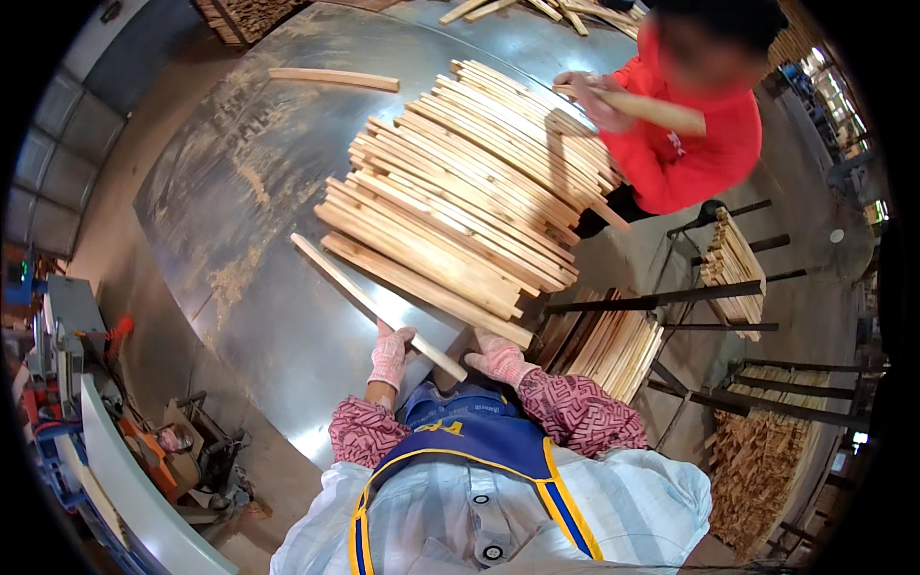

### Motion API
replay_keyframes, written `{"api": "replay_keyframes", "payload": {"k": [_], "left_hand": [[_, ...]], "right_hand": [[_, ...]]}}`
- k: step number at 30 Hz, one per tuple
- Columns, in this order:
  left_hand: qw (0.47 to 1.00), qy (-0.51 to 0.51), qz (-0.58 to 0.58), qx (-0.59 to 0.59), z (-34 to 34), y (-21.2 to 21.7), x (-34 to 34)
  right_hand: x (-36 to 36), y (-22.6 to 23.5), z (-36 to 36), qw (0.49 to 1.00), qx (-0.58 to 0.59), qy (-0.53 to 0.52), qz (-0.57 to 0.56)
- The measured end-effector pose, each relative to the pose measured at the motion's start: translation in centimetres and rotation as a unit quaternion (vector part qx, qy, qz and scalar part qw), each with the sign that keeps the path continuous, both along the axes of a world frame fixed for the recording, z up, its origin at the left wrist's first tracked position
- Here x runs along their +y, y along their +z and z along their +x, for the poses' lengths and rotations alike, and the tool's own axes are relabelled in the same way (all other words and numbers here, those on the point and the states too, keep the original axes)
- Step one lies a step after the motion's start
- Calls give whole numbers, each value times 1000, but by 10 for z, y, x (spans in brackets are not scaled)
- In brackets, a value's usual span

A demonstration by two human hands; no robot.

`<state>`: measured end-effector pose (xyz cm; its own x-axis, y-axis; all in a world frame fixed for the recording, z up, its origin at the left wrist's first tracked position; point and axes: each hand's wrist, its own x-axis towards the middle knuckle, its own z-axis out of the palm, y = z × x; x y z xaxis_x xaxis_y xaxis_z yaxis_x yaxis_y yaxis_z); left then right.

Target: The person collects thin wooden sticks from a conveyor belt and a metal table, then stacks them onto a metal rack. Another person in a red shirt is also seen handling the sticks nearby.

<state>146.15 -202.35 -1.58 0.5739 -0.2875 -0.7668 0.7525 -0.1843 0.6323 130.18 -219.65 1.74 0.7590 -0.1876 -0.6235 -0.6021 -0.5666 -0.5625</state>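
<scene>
Slat (pixel 374 307) across both (gloved) hands

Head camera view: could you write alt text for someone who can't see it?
Gloved left hand and right hand hold one wooden slat over a metal table beside a large slat pile. A person in red works opposite.

A single view is given, taken from a wide fisheye camera worn on the head and aimed steeply down and forward. The wearer's chest is seen close at 6 o'clock, the metal desk (pixel 249 192) spreads from centre toward 11 o'clock, and a second person (pixel 690 134) is seen farther off at 1 o'clock. Straight edges are bent near the rim.
</scene>
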Motion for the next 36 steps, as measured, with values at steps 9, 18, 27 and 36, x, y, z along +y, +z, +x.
{"api": "replay_keyframes", "payload": {"k": [9, 18, 27, 36], "left_hand": [[994, -87, 37, -56, 5, -12, -97], [983, -88, 156, -32, 8, -9, -108], [981, -100, 152, -69, 6, -30, -97], [985, -98, 137, -39, 10, -48, -87]], "right_hand": [[-110, 43, 48, 953, -265, -74, -130], [-137, 84, 132, 951, -141, 65, -266], [-176, 58, 166, 967, -157, -8, -202], [-347, -18, 3, 840, 44, -316, -439]]}}
